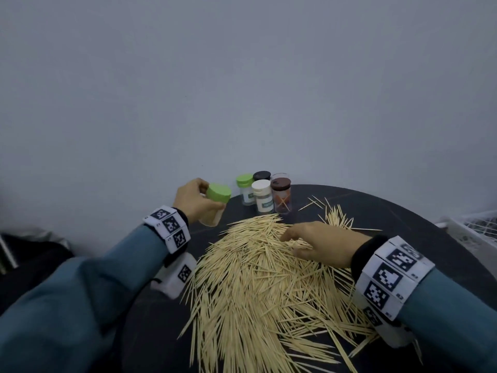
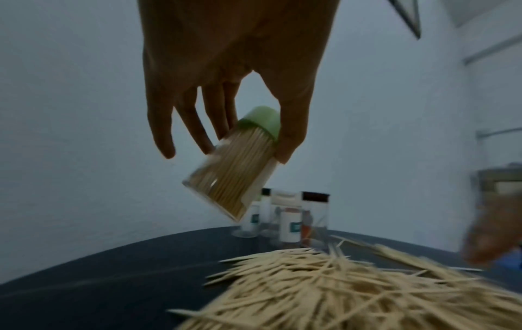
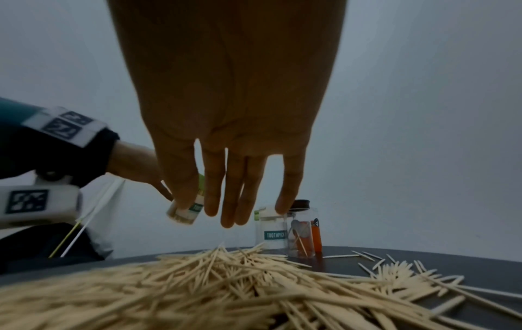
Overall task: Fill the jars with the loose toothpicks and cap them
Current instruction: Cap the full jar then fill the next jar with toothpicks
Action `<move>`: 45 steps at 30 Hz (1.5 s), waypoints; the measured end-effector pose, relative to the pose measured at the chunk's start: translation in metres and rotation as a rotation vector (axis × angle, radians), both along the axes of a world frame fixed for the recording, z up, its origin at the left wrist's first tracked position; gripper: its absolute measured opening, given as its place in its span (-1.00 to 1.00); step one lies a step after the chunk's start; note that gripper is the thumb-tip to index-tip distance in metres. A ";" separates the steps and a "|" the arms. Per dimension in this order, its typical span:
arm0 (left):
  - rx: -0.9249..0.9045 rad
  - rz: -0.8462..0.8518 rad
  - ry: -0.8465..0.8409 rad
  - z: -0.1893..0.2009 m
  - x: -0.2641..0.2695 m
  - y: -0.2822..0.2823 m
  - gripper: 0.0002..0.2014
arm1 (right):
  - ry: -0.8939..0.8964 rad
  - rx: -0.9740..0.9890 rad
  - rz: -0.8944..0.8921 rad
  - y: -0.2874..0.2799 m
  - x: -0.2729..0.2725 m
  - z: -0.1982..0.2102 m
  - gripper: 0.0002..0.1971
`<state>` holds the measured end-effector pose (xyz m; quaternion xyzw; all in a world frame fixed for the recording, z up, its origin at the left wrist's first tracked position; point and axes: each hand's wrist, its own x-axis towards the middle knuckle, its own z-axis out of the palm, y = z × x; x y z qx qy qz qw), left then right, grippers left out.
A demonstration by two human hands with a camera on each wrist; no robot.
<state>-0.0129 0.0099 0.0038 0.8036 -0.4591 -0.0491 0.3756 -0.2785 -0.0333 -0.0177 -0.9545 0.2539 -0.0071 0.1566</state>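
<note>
Left grip (image 1: 195, 200) clasps full green-capped jar (image 1: 216, 204) at 11 o'clock; right grip (image 1: 320, 244), fingers straight, touches toothpick pile (image 1: 255, 292).

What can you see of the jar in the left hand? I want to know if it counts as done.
The jar is clear, plastic by its look, with a green cap already on. It looks packed with toothpicks standing along its length. A label with teal print shows in the right wrist view. The left hand holds it near the cap, tilted, in the air above the table, left of the standing jars. Nothing else touches it.
</note>
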 end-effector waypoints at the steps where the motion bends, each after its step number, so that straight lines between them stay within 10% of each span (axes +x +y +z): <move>1: 0.026 0.027 -0.016 -0.002 0.008 -0.003 -0.43 | 0.021 -0.011 0.003 0.001 0.001 -0.001 -0.61; 19: 0.274 0.232 0.068 -0.030 0.049 -0.029 -0.57 | 0.188 -0.014 0.008 -0.006 0.012 -0.017 -0.59; 25: 0.295 0.225 0.037 -0.032 0.049 -0.028 -0.31 | 0.209 -0.004 -0.003 -0.006 0.013 -0.018 -0.56; 34: 0.068 0.025 -0.281 -0.011 0.006 -0.048 -0.47 | 0.192 0.002 -0.082 -0.006 0.012 -0.017 -0.49; 45: 0.289 -0.136 -0.087 -0.023 -0.041 -0.109 -0.42 | 0.258 -0.032 -0.132 -0.010 0.014 -0.021 -0.56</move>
